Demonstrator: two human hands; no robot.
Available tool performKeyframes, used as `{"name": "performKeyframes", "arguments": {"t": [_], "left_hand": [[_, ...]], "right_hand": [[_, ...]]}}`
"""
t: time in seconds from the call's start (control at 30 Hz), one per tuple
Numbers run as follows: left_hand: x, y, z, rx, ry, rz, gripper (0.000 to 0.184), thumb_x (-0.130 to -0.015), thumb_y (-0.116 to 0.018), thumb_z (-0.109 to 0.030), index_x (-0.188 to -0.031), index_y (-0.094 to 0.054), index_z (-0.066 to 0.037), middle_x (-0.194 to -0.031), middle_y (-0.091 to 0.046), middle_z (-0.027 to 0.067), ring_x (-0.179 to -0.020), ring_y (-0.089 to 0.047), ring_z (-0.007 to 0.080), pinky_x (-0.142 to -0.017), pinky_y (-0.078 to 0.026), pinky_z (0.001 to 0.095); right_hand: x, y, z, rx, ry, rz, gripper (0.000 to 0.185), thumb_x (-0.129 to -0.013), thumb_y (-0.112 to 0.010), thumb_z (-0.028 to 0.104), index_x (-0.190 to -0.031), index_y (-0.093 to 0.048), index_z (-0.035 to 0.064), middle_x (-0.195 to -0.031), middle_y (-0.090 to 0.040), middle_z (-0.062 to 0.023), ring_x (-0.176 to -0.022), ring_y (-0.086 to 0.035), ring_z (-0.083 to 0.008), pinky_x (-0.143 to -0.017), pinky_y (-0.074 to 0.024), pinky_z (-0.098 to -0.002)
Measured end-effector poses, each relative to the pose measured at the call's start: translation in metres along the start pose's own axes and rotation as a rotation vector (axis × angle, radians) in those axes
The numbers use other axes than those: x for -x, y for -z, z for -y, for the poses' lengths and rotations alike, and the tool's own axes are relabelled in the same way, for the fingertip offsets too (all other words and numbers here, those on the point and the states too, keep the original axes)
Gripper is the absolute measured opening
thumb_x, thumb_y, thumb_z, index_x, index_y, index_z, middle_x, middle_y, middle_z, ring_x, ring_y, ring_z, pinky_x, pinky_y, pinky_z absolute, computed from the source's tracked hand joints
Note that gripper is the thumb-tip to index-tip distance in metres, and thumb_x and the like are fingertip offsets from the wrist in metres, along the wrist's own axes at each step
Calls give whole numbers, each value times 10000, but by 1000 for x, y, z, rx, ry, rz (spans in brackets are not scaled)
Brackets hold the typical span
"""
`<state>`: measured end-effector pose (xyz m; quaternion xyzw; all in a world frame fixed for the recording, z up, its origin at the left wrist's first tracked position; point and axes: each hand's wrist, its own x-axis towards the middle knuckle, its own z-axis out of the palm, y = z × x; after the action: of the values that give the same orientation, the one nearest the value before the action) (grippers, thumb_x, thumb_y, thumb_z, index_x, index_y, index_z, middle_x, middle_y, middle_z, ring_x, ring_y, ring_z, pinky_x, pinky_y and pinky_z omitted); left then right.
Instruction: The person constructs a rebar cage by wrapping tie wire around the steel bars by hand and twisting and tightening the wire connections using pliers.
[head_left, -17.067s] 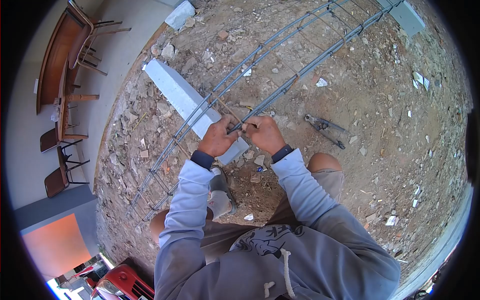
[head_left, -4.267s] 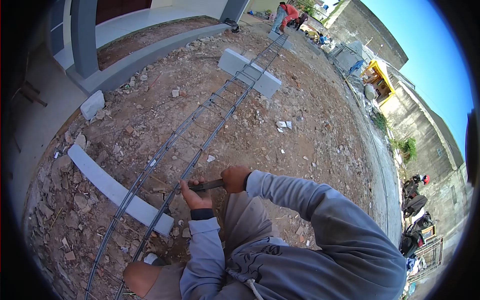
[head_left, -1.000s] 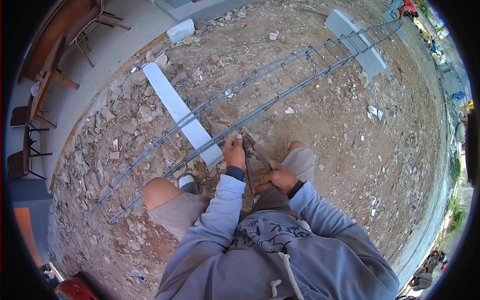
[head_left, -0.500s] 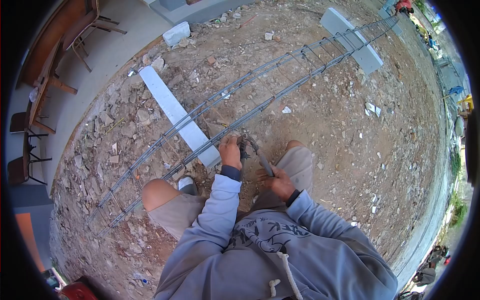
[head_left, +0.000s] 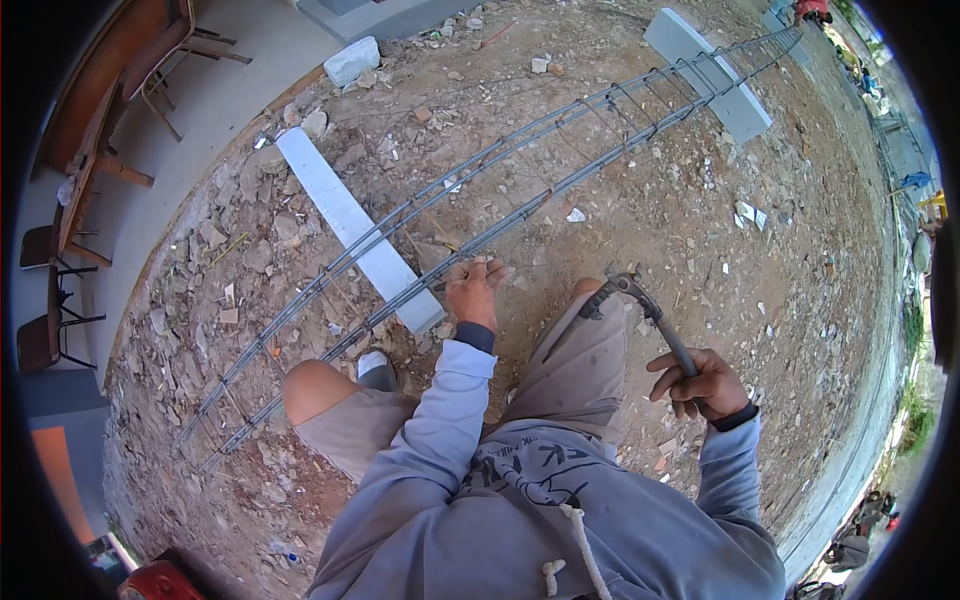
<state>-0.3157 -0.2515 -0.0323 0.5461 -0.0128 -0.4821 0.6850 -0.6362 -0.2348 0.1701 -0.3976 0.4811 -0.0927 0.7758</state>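
Observation:
In the head view a long rebar cage (head_left: pixel 545 195) runs diagonally over the ground, its thin bars joined by ties. My left hand (head_left: pixel 472 294) is at the near bars, its fingers partly curled; a small dark thing shows at its edge, but what it grips is too small to make out. Off to the right, my right hand (head_left: pixel 705 383) is closed around one handle of metal pincers (head_left: pixel 655 312). Their handles are spread wide, and the other handle hangs over my right thigh.
A pale block (head_left: pixel 345 215) lies under the cage near me, and another pale slab (head_left: pixel 715 80) supports it farther off. A white lump (head_left: pixel 352 62) sits by the paved edge. Rubble covers the dirt. Chairs (head_left: pixel 40 340) stand at left; a person (head_left: pixel 812 10) is far right.
My right hand has moved right, away from the cage, carrying the pincers, whose handles have swung apart. My left hand stays by the bars, with its fingers looser.

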Motion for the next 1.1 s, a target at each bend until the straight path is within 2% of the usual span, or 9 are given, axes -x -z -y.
{"name": "performKeyframes", "arguments": {"t": [0.07,0.23,0.27,0.37,0.57,0.7,0.87,0.97,1.1], "left_hand": [[-3,2,8,-8,-35,1,145,-899,-575,-171,-824,-519,-61,-864,-670,126,-703,-667,225,-622,-521,330],[0,26,-3,-218,-134,42,141,-900,-559,-127,-787,-513,-58,-720,-643,87,-562,-601,151,-513,-474,276],[-1,33,-7,-287,-158,45,141,-901,-552,-113,-778,-509,-60,-679,-631,75,-522,-577,129,-480,-455,258],[-3,37,-17,-315,-154,24,173,-884,-575,-130,-738,-531,-47,-634,-616,58,-479,-541,110,-445,-432,255],[-9,15,-17,-682,-325,-42,179,-840,-623,-156,-759,-562,-8,-613,-614,70,-501,-572,127,-478,-463,296],[-13,22,4,-811,-496,-49,197,-831,-632,-168,-753,-562,-2,-604,-613,76,-491,-579,143,-488,-466,324],[-12,23,14,-559,-310,-31,191,-843,-631,-142,-738,-529,-20,-612,-621,73,-499,-581,140,-495,-465,286],[-12,24,11,-478,-290,-5,186,-855,-620,-122,-735,-510,-32,-615,-624,71,-508,-583,135,-497,-463,266],[-16,38,11,-527,-387,8,193,-838,-636,-129,-715,-522,-34,-597,-618,75,-503,-586,153,-491,-452,288]], "right_hand": [[29,17,23,224,-35,49,423,-720,-539,-68,-1143,-566,-65,-822,-685,-162,-505,-608,-123,-440,-458,-206],[8,13,18,510,-110,10,414,-768,-539,-55,-1179,-565,-18,-960,-675,-120,-690,-636,-129,-561,-515,-242],[-12,13,-4,515,-85,15,405,-789,-547,-37,-1192,-563,3,-1021,-657,-106,-810,-631,-144,-641,-530,-268],[-73,-20,-65,144,27,11,386,-804,-577,11,-1190,-565,-10,-1001,-655,-59,-908,-605,-143,-788,-493,-282],[-127,-64,-129,733,260,-101,317,-821,-561,75,-1128,-578,-7,-947,-616,-9,-874,-580,-192,-814,-451,-332],[-125,-52,-124,123,136,39,380,-855,-558,95,-1226,-530,22,-999,-612,-34,-862,-599,-192,-782,-472,-309],[-112,-42,-108,-259,-85,237,488,-869,-582,110,-1330,-442,33,-1013,-619,-64,-884,-605,-143,-769,-491,-253],[-95,-43,-117,-317,-167,299,530,-854,-597,103,-1347,-419,22,-1036,-625,-69,-895,-607,-147,-775,-495,-258],[-80,-33,-123,-112,-223,343,522,-837,-605,93,-1326,-438,16,-1046,-630,-76,-864,-609,-138,-760,-498,-245]]}}
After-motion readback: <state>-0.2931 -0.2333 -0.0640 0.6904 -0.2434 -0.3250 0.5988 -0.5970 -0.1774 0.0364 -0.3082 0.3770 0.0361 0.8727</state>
